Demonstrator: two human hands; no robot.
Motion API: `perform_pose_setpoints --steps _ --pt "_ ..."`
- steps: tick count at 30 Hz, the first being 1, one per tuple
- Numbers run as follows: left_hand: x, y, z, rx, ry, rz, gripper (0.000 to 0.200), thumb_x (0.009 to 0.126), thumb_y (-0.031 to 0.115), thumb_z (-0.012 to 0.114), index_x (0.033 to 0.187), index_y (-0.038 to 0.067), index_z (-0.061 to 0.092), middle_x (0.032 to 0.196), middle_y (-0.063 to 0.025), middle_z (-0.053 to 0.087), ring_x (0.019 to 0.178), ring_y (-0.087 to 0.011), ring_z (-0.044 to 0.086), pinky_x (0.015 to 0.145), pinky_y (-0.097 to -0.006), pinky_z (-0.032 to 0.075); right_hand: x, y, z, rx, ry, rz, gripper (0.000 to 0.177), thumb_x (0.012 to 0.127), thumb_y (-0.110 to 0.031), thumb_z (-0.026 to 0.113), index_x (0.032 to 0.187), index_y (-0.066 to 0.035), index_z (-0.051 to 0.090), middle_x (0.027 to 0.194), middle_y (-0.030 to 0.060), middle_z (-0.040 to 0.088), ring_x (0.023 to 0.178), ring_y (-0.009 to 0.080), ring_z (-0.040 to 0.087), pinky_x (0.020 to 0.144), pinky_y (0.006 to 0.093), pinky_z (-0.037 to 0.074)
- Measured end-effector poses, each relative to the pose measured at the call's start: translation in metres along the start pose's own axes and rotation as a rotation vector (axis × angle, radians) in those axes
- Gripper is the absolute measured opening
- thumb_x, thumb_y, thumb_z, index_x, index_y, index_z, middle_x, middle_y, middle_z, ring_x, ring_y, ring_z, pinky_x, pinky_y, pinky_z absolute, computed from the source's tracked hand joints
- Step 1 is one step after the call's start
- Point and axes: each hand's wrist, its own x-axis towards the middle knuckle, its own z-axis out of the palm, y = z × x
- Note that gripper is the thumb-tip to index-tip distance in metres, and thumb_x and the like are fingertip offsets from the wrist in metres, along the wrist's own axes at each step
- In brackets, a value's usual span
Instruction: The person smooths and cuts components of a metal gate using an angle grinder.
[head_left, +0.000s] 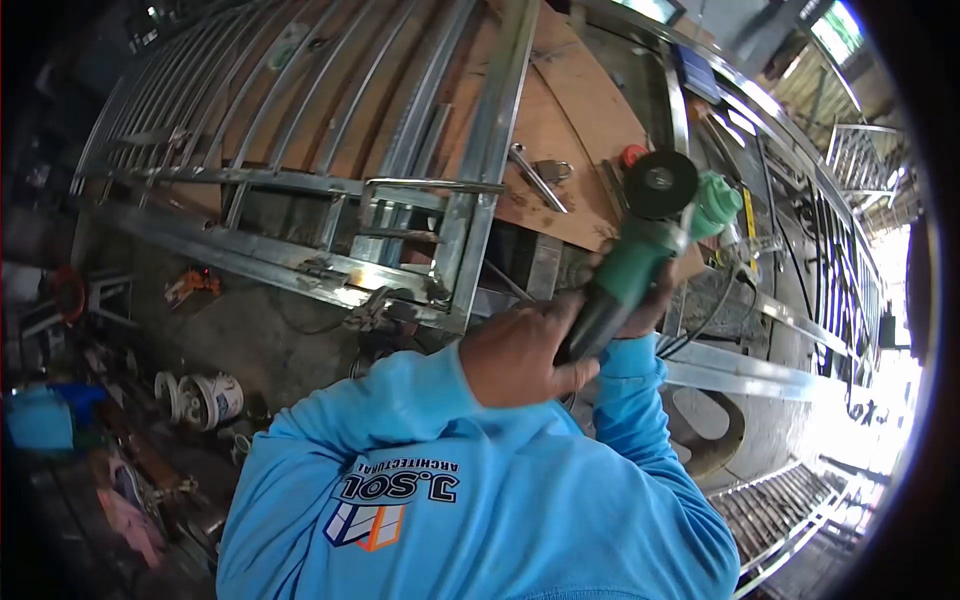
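Both hands are wrapped round an angle grinder [632, 262] with a green and black body, held in front of my chest. My left hand [522, 348] closes on the rear of the black handle, its thumb along the near side. Partly hidden behind the body, my right hand [650, 305] grips from the other side. A dark round disc [660, 185] at the grinder's head faces up toward me. Beyond the hands lies a welded metal frame [480, 235] with a shiny tube [435, 184] across its corner.
Brown boards [560, 110] lie under the frame, with a metal clamp-like tool [538, 180] on them. A green bottle-like object [716, 204] stands right of the disc. A black cable [715, 318] loops at the right. Paint-stained buckets [212, 398] stand on the floor at left.
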Motion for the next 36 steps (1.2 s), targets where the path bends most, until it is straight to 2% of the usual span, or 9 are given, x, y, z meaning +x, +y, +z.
perform_pose_setpoints --steps 1,3,4,6,11,17,19,24,36 --pt "-0.009 0.012 -0.016 0.113 0.093 0.187 0.053 0.091 0.032 0.074 0.129 -0.001 0.058 0.108 -0.0207 0.071 0.1 -0.0325 0.071 0.09 -0.0408 0.055 0.001 -0.008 0.002 0.022 0.046 -0.012 0.082 0.09 -0.069 0.058 0.137 -0.002 0.048 0.111 0.0204 0.065 0.089 0.0341 0.068 0.074 0.0475 0.06" --pt "-0.028 0.026 -0.07 0.002 0.191 0.157 0.045 0.093 0.029 0.073 0.125 0.0 0.062 0.104 -0.0173 0.073 0.093 -0.0275 0.073 0.083 -0.0378 0.057 0.0 -0.029 -0.021 -0.141 0.028 -0.008 0.083 0.092 -0.069 0.056 0.137 0.0 0.049 0.111 0.0196 0.065 0.092 0.0316 0.068 0.076 0.0448 0.06" --pt "-0.04 0.026 -0.094 -0.211 0.285 -0.01 0.036 0.095 0.028 0.07 0.118 0.001 0.067 0.103 -0.0134 0.073 0.09 -0.0201 0.072 0.08 -0.0334 0.057 -0.001 -0.037 -0.029 -0.16 0.028 0.007 0.082 0.092 -0.069 0.056 0.136 0.0 0.049 0.111 0.0193 0.064 0.092 0.0312 0.068 0.077 0.0439 0.06" --pt "-0.053 -0.001 -0.142 0.1 0.626 -0.163 0.023 0.096 0.023 0.07 0.106 0.002 0.07 0.079 -0.0061 0.069 0.079 -0.0176 0.07 0.075 -0.0368 0.057 -0.006 -0.047 -0.034 -0.186 0.129 -0.046 0.072 0.095 -0.058 0.061 0.135 0.001 0.052 0.111 0.0179 0.067 0.094 0.0322 0.07 0.081 0.0429 0.061" --pt "-0.075 -0.16 -0.167 0.638 0.212 -0.366 0.035 0.093 0.04 0.07 0.118 0.016 0.073 0.116 -0.0179 0.066 0.109 -0.0343 0.066 0.09 -0.0482 0.053 -0.027 -0.057 -0.004 -0.68 0.166 -0.063 0.071 0.092 -0.052 0.07 0.135 0.0 0.051 0.113 0.0149 0.066 0.095 0.0254 0.068 0.082 0.0378 0.058" --pt "-0.064 -0.192 -0.126 0.781 0.024 -0.577 0.037 0.087 0.042 0.074 0.114 0.016 0.073 0.114 -0.0142 0.062 0.115 -0.0376 0.06 0.092 -0.0567 0.049 -0.043 -0.046 0.031 -1.235 0.244 -0.123 0.073 0.083 -0.032 0.086 0.137 -0.001 0.047 0.118 0.0093 0.065 0.104 0.0171 0.063 0.091 0.0317 0.052" --pt "-0.07 -0.195 -0.127 0.652 0.105 -0.439 0.037 0.089 0.045 0.072 0.109 0.014 0.073 0.11 -0.0154 0.061 0.11 -0.038 0.06 0.09 -0.054 0.049 -0.045 -0.04 0.037 -1.411 0.168 -0.134 0.068 0.086 -0.027 0.084 0.138 -0.002 0.047 0.117 0.0087 0.065 0.104 0.0155 0.062 0.09 0.0319 0.052" --pt "-0.083 -0.204 -0.12 0.509 0.206 -0.093 0.043 0.09 0.053 0.067 0.104 0.013 0.073 0.102 -0.0153 0.058 0.1 -0.0383 0.06 0.085 -0.0504 0.049 -0.052 -0.027 0.057 -1.579 0.126 -0.047 0.078 0.073 -0.023 0.09 0.135 -0.001 0.048 0.117 0.0159 0.069 0.107 0.0251 0.067 0.095 0.0381 0.052" --pt "-0.097 -0.188 -0.112 0.586 0.068 -0.1 0.041 0.089 0.055 0.065 0.104 0.018 0.075 0.091 -0.0115 0.054 0.091 -0.034 0.06 0.083 -0.0498 0.049 -0.019 -0.021 0.064 -1.979 -0.044 0.014 0.084 0.073 -0.04 0.091 0.131 0.0 0.044 0.11 0.0256 0.07 0.104 0.0434 0.069 0.085 0.0474 0.057"
